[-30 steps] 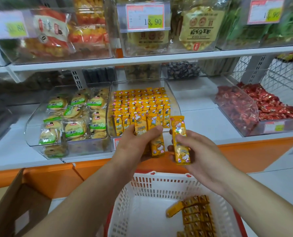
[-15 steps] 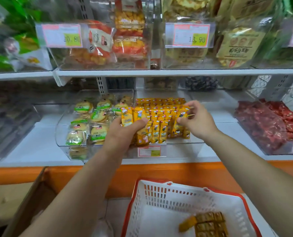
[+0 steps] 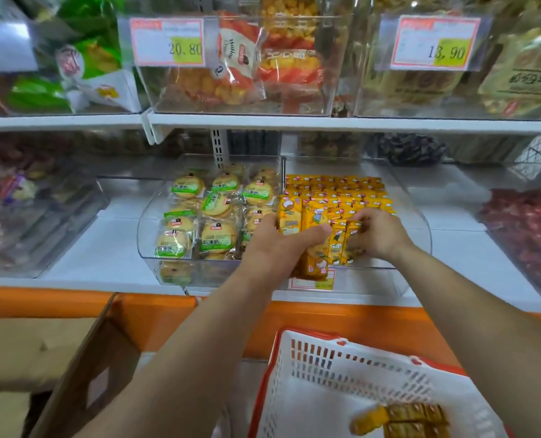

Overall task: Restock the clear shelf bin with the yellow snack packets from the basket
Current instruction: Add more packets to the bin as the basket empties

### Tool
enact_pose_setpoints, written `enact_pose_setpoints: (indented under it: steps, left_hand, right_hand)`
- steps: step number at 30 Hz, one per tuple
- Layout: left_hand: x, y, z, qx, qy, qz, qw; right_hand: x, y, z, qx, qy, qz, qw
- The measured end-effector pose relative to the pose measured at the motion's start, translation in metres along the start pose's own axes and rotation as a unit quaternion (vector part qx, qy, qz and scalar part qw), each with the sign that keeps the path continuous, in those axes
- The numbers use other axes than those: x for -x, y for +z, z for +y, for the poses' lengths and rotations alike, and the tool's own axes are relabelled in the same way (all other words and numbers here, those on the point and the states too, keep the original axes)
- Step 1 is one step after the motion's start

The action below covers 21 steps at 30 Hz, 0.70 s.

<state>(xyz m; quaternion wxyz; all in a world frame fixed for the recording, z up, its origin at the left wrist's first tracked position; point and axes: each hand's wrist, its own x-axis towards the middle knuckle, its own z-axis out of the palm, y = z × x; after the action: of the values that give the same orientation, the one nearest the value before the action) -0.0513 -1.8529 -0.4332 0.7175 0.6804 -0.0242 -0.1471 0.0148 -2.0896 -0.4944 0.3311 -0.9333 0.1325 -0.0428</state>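
The clear shelf bin (image 3: 416, 248) on the lower shelf holds rows of yellow snack packets (image 3: 342, 192). My left hand (image 3: 278, 245) grips a small bunch of yellow packets (image 3: 307, 222) upright at the bin's front left. My right hand (image 3: 378, 233) is inside the bin at the front, its curled fingers on a yellow packet (image 3: 342, 245) standing in the front row. Below, the white basket with a red rim (image 3: 335, 361) holds several more yellow packets (image 3: 405, 422) at its bottom right.
A second clear bin (image 3: 146, 245) with green-labelled round cakes sits directly left. A bin of red sweets (image 3: 525, 235) is at the right. The upper shelf (image 3: 294, 123) overhangs with price tags. An open cardboard box (image 3: 83, 374) stands at the lower left.
Both hands have moved forward from above the basket into the bin. The right hand has come down onto the front row; the left hand still holds its packets.
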Motion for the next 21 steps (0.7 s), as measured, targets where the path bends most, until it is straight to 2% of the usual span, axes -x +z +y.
enact_pose_setpoints:
  steps: [4,6,9,12,17,21]
  left_hand:
    - [0.000,0.007,-0.002,-0.004,-0.002,-0.004,1.000]
    - [0.002,0.013,-0.003,0.003,-0.005,-0.019,1.000]
    - [0.010,0.031,-0.008,0.009,-0.019,-0.056,0.998]
    - [0.021,0.054,-0.014,0.022,-0.037,-0.101,0.994]
    - [0.038,0.085,-0.022,0.007,-0.019,-0.131,0.991]
    - [0.037,0.099,-0.022,-0.001,-0.041,-0.108,0.993]
  right_hand:
    - [0.034,-0.026,-0.009,0.042,-0.033,0.036,0.998]
    - [0.068,-0.042,-0.015,-0.031,-0.056,0.040,0.997]
    - [0.128,-0.062,-0.018,-0.214,-0.059,-0.056,0.973]
    - [0.177,-0.073,-0.018,-0.315,-0.042,-0.115,0.941]
    - [0.197,-0.073,-0.011,-0.369,-0.020,-0.101,0.924]
    - [0.192,-0.080,0.002,-0.381,-0.011,-0.105,0.918]
